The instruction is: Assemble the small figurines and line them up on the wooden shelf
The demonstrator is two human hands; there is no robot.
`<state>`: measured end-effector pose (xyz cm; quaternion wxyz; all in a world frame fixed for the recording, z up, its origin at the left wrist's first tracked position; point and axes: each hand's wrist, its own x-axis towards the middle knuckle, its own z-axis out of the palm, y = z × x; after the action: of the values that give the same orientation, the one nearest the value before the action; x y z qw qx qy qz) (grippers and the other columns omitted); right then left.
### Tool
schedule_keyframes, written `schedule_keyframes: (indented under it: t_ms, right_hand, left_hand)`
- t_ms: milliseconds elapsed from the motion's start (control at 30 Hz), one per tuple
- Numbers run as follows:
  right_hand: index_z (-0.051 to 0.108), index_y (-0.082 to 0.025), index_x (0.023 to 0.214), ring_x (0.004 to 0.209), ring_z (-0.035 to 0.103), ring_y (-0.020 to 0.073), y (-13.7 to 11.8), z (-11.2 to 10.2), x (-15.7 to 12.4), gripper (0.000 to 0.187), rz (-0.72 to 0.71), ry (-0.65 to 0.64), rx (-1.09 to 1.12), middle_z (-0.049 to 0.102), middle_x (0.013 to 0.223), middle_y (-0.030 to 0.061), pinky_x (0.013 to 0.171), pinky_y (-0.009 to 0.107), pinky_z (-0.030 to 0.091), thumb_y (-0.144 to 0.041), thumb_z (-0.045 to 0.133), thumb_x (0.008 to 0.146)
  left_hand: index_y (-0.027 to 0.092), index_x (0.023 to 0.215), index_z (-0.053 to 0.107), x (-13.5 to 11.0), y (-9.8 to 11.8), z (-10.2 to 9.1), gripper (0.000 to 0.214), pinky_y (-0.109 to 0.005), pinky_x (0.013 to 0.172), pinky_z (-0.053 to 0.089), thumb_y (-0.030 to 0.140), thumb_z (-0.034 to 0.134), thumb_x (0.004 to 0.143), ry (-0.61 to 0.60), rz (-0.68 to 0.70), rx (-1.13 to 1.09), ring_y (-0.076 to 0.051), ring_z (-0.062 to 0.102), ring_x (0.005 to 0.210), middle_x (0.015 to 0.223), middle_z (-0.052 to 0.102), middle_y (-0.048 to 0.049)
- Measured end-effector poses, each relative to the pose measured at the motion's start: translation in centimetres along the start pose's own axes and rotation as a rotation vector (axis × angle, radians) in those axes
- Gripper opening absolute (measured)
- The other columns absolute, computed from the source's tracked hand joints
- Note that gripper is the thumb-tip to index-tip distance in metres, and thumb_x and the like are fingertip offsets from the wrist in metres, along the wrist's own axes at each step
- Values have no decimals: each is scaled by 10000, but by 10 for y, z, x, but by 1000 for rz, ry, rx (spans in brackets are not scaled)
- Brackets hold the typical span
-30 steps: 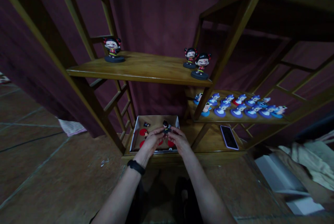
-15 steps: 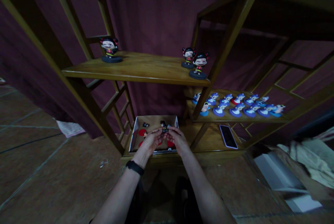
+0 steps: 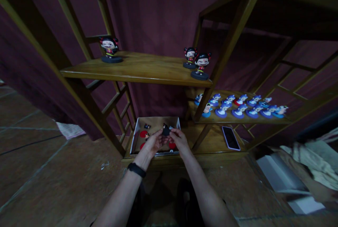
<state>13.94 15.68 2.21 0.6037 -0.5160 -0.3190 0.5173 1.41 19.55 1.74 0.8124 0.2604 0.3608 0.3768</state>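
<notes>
Between my hands, above a shallow cardboard box (image 3: 136, 139), is a small figurine (image 3: 166, 130) with a dark round base, tilted so the base faces me. My left hand (image 3: 154, 141) grips it from the left, fingers curled under it. My right hand (image 3: 178, 138) pinches the base's right edge. Inside the box lie red discs (image 3: 143, 134) and a few small dark figurine pieces (image 3: 147, 126); my hands cover part of its contents.
On the upper wooden shelf (image 3: 137, 66) stand a black-haired figurine (image 3: 110, 49) at left and two more (image 3: 202, 65) at right. Several blue-and-white figurines (image 3: 240, 110) line a lower right shelf. A phone (image 3: 230, 138) lies below them. White boxes (image 3: 280, 177) sit on the floor at right.
The figurine in my hands has turned from roughly upright to tilted, so its dark base now shows. My hands have stayed almost in place above the box.
</notes>
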Motion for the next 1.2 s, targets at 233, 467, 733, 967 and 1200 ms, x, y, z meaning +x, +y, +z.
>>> schedule_keyframes:
  t_ms: [233,467,733,967,1200]
  right_hand:
    - [546,-201,763,397,454,82,8,0,5,225,-77,-5,-74,546,477,-62,428,208,349,-371,611,632]
    - [551,-210,764,413,475,93,22,-5,15,191,-111,-6,-183,557,496,-63,449,213,370,-368,576,660]
    - [575,-188,794,434,502,84,17,-6,12,334,-10,14,-97,628,588,-6,430,195,395,-503,556,684]
    - [599,-202,862,459,535,93,12,-7,11,355,81,72,-5,628,632,-7,442,209,437,-496,599,664]
    - [622,-196,836,539,566,109,6,-4,5,282,119,39,127,646,697,4,522,240,473,-357,662,609]
  left_hand:
    - [120,806,607,1,0,1,225,-248,538,466,337,569,763,65,-22,5,-144,600,574,653,641,-80]
    - [120,765,604,-3,0,4,262,-231,509,451,377,555,764,66,-35,47,-126,576,531,632,637,-82]
    - [129,770,621,-1,0,2,223,-240,559,459,342,637,707,60,40,92,-130,592,561,644,645,-68]
    - [134,761,634,0,-7,8,278,-222,612,436,194,774,528,41,238,207,-126,600,651,731,666,-36]
    - [146,722,594,11,-16,5,337,-247,686,439,161,790,449,71,428,335,-131,593,686,729,665,-17]
